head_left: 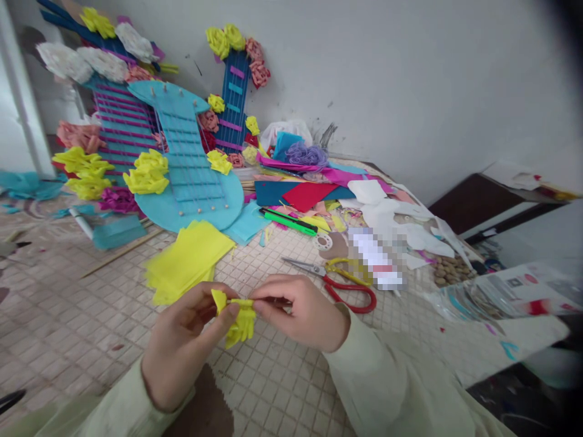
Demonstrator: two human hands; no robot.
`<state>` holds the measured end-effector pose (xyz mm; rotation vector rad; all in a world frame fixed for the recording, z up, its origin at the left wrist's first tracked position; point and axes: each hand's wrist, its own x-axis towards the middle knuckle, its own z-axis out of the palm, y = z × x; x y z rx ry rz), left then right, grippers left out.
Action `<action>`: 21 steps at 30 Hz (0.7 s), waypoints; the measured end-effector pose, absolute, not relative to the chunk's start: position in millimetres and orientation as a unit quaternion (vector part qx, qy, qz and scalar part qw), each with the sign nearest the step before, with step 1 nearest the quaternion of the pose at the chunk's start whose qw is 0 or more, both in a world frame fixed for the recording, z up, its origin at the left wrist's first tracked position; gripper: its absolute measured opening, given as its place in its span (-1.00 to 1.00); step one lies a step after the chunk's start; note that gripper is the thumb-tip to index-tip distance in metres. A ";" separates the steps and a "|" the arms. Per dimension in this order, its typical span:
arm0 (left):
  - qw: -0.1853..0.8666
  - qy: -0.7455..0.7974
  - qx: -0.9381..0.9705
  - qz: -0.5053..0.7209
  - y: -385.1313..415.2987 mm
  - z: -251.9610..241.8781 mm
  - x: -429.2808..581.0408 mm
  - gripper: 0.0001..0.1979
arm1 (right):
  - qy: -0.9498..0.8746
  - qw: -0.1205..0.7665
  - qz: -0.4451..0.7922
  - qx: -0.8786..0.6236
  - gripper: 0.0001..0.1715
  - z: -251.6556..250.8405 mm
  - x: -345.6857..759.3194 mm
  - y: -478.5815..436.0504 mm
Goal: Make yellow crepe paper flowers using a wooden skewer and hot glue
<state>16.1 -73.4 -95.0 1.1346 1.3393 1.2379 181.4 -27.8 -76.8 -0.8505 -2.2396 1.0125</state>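
Low in the centre of the head view, a crumpled, folded piece of yellow paper (241, 321) is held between both hands above the table. My left hand (182, 340) pinches its left part between thumb and fingers. The fingertips of my right hand (296, 309) close on its upper right end. Just beyond my left hand lies a stack of flat yellow sheets (191, 258). Scissors with one red and one yellow handle (350, 294) rest on the table behind my right hand.
Blue felt pieces with strings and paper flowers (189, 158) lean at the back left. A green cutter (291, 222), red felt (310, 195), purple yarn (307, 155) and white scraps (387, 215) lie behind the scissors. A thin stick (121, 254) is on the left of the table (109, 328).
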 end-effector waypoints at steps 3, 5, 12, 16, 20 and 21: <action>0.481 0.546 0.463 0.506 -73.1 -97.0 16.9 -0.85 | -0.815 0.294 0.372 -0.334 -0.85 -77.5 179.2 -29.3; 0.479 0.550 0.461 0.505 -73.4 -98.3 17.0 -0.82 | -0.806 0.301 0.372 -0.348 -0.86 -77.4 178.6 -29.8; 0.469 0.553 0.492 0.482 -73.8 -99.7 14.6 -0.78 | -0.813 0.293 0.359 -0.351 -0.87 -77.3 180.3 -28.8; 0.456 0.541 0.509 0.491 -70.0 -103.5 13.2 -0.76 | -0.827 0.287 0.337 -0.346 -0.82 -81.6 181.2 -26.2; 0.414 0.526 0.555 0.493 -62.4 -105.8 10.8 -0.74 | -0.830 0.288 0.326 -0.348 -0.81 -85.1 182.8 -21.5; 0.397 0.531 0.554 0.505 -61.5 -104.0 10.3 -0.73 | -0.829 0.291 0.326 -0.350 -0.81 -85.6 183.3 -20.2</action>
